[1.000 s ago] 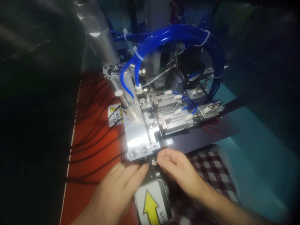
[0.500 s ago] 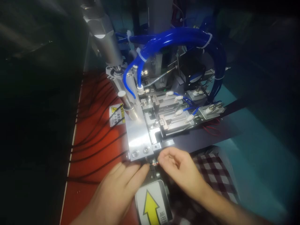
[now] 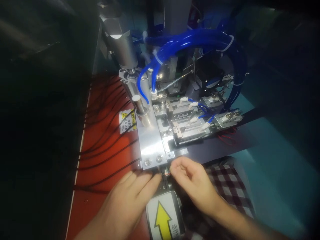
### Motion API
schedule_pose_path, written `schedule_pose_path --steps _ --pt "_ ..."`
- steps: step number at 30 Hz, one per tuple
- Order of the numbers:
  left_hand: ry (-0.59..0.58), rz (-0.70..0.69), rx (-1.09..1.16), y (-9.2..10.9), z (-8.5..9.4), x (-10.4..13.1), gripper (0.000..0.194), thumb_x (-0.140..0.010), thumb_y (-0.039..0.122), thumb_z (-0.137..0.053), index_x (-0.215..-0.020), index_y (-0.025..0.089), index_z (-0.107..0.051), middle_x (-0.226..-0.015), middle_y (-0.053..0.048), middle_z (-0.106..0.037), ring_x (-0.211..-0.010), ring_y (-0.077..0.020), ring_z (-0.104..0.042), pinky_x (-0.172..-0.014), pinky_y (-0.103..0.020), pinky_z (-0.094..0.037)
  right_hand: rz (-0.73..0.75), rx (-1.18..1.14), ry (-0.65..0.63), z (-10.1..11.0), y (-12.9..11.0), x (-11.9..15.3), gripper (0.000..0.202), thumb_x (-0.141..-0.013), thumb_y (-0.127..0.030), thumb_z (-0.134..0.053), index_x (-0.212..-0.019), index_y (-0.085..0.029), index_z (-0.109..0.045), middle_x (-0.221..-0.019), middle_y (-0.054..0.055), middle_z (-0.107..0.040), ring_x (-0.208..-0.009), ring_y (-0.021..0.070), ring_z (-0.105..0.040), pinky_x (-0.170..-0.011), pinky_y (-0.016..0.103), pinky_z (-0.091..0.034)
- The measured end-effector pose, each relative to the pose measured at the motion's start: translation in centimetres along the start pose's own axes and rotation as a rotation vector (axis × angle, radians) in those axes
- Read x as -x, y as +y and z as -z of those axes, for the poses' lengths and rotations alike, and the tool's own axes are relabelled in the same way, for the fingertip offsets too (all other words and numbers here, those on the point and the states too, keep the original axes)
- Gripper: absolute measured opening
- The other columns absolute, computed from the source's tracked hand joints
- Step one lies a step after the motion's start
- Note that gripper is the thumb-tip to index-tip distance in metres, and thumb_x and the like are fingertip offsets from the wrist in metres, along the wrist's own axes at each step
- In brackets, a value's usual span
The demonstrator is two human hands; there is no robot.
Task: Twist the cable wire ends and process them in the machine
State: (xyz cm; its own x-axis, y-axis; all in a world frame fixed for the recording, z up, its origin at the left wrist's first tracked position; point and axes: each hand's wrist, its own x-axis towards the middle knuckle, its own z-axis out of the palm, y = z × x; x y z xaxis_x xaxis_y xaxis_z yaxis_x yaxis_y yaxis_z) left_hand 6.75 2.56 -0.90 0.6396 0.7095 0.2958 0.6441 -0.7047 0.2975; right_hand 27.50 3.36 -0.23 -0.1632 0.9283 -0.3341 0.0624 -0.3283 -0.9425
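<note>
My left hand (image 3: pixel 132 195) lies at the near end of a metal plate (image 3: pixel 150 146), its fingers together and their tips hidden under the plate's edge. What it holds, if anything, is out of sight. Opposite it, my right hand (image 3: pixel 193 181) pinches with thumb and forefinger at the tips of several thin coloured wires (image 3: pixel 167 172). These wires show in the small gap between both hands, just past the plate's front edge. Closer to me is a white label with a yellow arrow (image 3: pixel 162 218) on a machine part.
Black cables (image 3: pixel 107 163) run across the red surface (image 3: pixel 100 136) on the left, near a warning sticker (image 3: pixel 127 121). Pneumatic cylinders (image 3: pixel 190 130) stand behind my right hand, under looping blue hoses (image 3: pixel 190 41). Checkered cloth (image 3: pixel 228 183) shows beneath my right forearm.
The view has shifted slightly, so the machine appears a little farther right. Both hands keep nearly the same position by the plate's front end.
</note>
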Motion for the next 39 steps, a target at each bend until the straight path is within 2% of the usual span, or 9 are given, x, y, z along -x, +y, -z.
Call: schedule_pose_path --steps 10,14,18,24,26,29,32,35,39 --pt "-0.019 0.005 -0.005 0.0 -0.2 0.3 0.038 -0.094 0.007 -0.031 -0.122 0.017 -0.054 -0.102 -0.006 -0.066 -0.088 -0.019 -0.057 -0.076 -0.029 -0.049 -0.077 -0.041 0.02 -0.2 -0.2 0.2 0.017 -0.083 -0.031 -0.057 -0.074 -0.017 -0.053 -0.061 -0.004 -0.044 -0.055 0.0098 -0.038 -0.05 0.023 -0.032" --pt "-0.009 -0.016 -0.036 0.0 0.2 0.0 0.036 -0.094 0.007 -0.031 -0.12 0.015 -0.055 -0.103 -0.007 -0.066 -0.088 -0.019 -0.058 -0.075 -0.029 -0.05 -0.172 -0.107 0.021 -0.3 -1.1 0.1 0.023 -0.078 -0.036 -0.061 -0.067 -0.018 -0.051 -0.059 -0.005 -0.043 -0.055 0.0101 -0.04 -0.05 0.022 -0.035" --pt "-0.073 -0.068 -0.067 -0.1 1.0 -0.5 0.035 -0.093 0.007 -0.034 -0.12 0.014 -0.054 -0.105 -0.008 -0.067 -0.087 -0.0181 -0.059 -0.075 -0.028 -0.052 -0.28 -0.184 -0.017 -0.4 -1.6 -0.1 0.029 -0.075 -0.04 -0.065 -0.064 -0.018 -0.05 -0.054 -0.007 -0.04 -0.049 0.0083 -0.037 -0.047 0.021 -0.033" --pt "-0.106 -0.084 -0.079 -0.5 1.2 -0.6 0.036 -0.09 0.004 -0.038 -0.122 0.014 -0.053 -0.107 -0.008 -0.066 -0.09 -0.0186 -0.059 -0.078 -0.027 -0.051 -0.347 -0.231 -0.093 -0.1 -1.3 -0.4 0.027 -0.082 -0.036 -0.06 -0.065 -0.018 -0.049 -0.048 -0.01 -0.035 -0.042 0.0058 -0.028 -0.041 0.019 -0.024" --pt "-0.115 -0.079 -0.076 -0.4 1.2 -0.6 0.039 -0.09 0.004 -0.037 -0.125 0.015 -0.051 -0.108 -0.008 -0.065 -0.091 -0.0184 -0.059 -0.078 -0.027 -0.051 -0.312 -0.21 -0.103 0.1 -1.2 -0.3 0.025 -0.084 -0.036 -0.058 -0.069 -0.017 -0.053 -0.051 -0.008 -0.041 -0.044 0.0066 -0.033 -0.043 0.02 -0.028" --pt "-0.138 -0.033 -0.076 -0.1 1.3 -0.5 0.045 -0.092 0.005 -0.033 -0.132 0.02 -0.048 -0.105 -0.007 -0.065 -0.088 -0.0179 -0.059 -0.074 -0.026 -0.05 -0.158 -0.106 -0.004 0.2 -0.7 0.0 0.019 -0.085 -0.033 -0.058 -0.081 -0.015 -0.06 -0.062 -0.002 -0.051 -0.054 0.0103 -0.045 -0.05 0.022 -0.036" --pt "-0.153 -0.014 -0.081 0.0 1.3 -0.4 0.047 -0.093 0.007 -0.032 -0.135 0.023 -0.047 -0.105 -0.006 -0.064 -0.085 -0.0177 -0.058 -0.073 -0.027 -0.05 -0.033 0.009 0.083 0.0 -0.3 0.2 0.016 -0.086 -0.031 -0.056 -0.088 -0.017 -0.063 -0.061 -0.003 -0.049 -0.055 0.0115 -0.045 -0.05 0.024 -0.036" --pt "-0.182 -0.036 -0.077 -0.1 1.3 -0.2 0.048 -0.093 0.007 -0.032 -0.137 0.022 -0.044 -0.106 -0.007 -0.063 -0.083 -0.0177 -0.056 -0.071 -0.028 -0.049 -0.01 0.031 0.086 -0.3 0.0 0.1 0.014 -0.085 -0.03 -0.058 -0.085 -0.017 -0.064 -0.057 -0.005 -0.044 -0.051 0.0104 -0.041 -0.048 0.023 -0.034" --pt "-0.207 0.015 -0.081 0.1 1.1 0.1 0.05 -0.094 0.006 -0.032 -0.14 0.024 -0.04 -0.109 -0.008 -0.061 -0.089 -0.0205 -0.054 -0.075 -0.031 -0.047 -0.005 0.004 0.103 -0.4 0.1 -0.2 0.012 -0.082 -0.028 -0.062 -0.079 -0.016 -0.064 -0.057 -0.004 -0.047 -0.051 0.0099 -0.042 -0.047 0.023 -0.035"
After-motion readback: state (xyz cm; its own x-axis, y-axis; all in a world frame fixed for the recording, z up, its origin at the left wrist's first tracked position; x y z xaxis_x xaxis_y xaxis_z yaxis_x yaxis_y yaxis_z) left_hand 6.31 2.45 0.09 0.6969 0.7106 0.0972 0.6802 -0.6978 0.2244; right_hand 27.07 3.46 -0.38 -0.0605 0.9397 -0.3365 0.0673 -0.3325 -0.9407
